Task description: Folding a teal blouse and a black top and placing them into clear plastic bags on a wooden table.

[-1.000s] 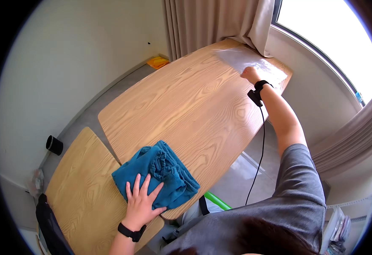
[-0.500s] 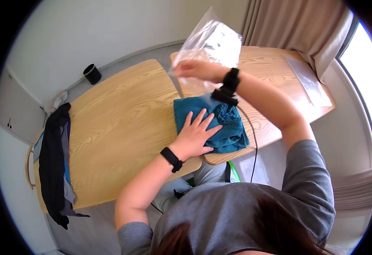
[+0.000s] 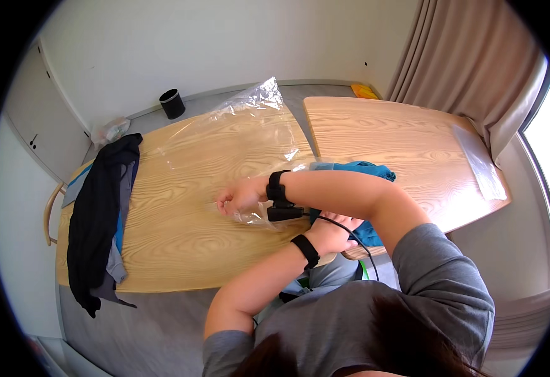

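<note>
A folded teal garment (image 3: pixel 370 234) lies across the near part of the seam between two wooden tables, partly hidden by my right forearm. My left hand (image 3: pixel 333 234) rests on it, fingers lying flat as far as they show. Crossing over my left wrist, my right arm reaches to the left. My right hand (image 3: pixel 242 196) is closed on the edge of a large clear plastic bag (image 3: pixel 250 129). The bag spreads over the left table, and part of it reaches beside the garment.
Dark clothes (image 3: pixel 93 213) hang over the left end of the left table (image 3: pixel 174 251). A clear plastic sheet or bag (image 3: pixel 479 163) lies on the right table (image 3: pixel 375 129). Beyond stand a black bin (image 3: pixel 172 105) and a plastic bag (image 3: pixel 110 131). A cable (image 3: pixel 350 232) trails from my right wrist.
My right hand has swung left and down, bringing the plastic bag from above the right table onto the left one. My left hand stays on the garment. The view has shifted.
</note>
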The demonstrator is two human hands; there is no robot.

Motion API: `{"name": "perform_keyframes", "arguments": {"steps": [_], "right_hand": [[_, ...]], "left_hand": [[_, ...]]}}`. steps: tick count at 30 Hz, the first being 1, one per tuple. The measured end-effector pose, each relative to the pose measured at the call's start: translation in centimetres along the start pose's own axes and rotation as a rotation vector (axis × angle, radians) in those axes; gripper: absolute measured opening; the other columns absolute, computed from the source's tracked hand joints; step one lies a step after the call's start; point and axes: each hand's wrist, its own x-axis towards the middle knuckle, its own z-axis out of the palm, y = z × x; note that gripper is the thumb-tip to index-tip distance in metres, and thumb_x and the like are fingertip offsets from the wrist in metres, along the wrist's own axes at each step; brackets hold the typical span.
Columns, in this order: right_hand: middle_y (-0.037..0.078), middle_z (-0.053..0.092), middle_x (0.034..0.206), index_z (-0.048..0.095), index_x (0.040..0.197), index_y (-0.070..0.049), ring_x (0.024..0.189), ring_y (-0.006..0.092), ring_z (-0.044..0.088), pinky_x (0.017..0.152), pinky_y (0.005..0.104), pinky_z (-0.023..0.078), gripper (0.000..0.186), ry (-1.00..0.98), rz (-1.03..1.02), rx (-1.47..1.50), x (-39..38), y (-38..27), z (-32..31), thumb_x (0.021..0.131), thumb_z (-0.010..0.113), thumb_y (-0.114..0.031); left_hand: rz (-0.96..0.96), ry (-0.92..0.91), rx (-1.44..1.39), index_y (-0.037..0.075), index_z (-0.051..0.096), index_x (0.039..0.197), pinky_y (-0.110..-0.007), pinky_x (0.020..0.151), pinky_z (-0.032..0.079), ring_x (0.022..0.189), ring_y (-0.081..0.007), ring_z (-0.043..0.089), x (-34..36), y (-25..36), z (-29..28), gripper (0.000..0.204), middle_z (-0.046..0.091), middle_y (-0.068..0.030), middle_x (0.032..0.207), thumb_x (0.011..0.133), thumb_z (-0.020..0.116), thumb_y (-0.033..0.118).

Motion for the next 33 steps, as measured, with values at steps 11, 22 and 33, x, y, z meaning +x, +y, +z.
{"name": "perform_keyframes", "arguments": {"steps": [11, 22, 33], "right_hand": [[0.007, 0.063, 0.105, 0.062, 0.106, -0.001, 0.102, 0.0141, 0.055, 0.090, 0.0278, 0.042, 0.030, 0.325, -0.024, -0.005, -13.4, -5.1, -4.8, 0.093, 0.052, -0.025], [0.005, 0.064, 0.099, 0.063, 0.104, 0.000, 0.094, 0.0114, 0.057, 0.087, 0.0258, 0.044, 0.028, 0.627, 0.399, 0.219, -35.6, -0.8, 7.9, 0.093, 0.054, -0.023], [0.016, 0.054, 0.121, 0.045, 0.125, 0.000, 0.116, 0.0226, 0.050, 0.100, 0.0368, 0.038, 0.046, 1.138, -0.124, 1.221, -31.7, 6.6, 13.0, 0.093, 0.052, -0.032]], "left_hand": [[0.096, 0.111, 0.155, 0.017, 0.047, 0.131, -0.061, 0.104, 0.016, 0.131, -0.0332, 0.026, 0.5, 0.2, -1.6, 0.079, 0.033, -0.0150, 0.140, 0.063, 0.073, 0.048], [0.076, 0.117, 0.255, 0.016, 0.047, 0.130, -0.058, 0.104, 0.024, 0.132, -0.0302, 0.031, 1.7, 0.2, -0.9, 0.062, 0.042, -0.0097, 0.137, 0.073, 0.069, 0.022], [-0.187, 0.199, 0.105, 0.014, 0.049, 0.127, -0.064, 0.099, 0.026, 0.130, -0.0335, 0.034, 3.6, 3.2, -0.6, 0.040, 0.049, -0.0063, 0.133, 0.087, 0.052, 0.014]]}}
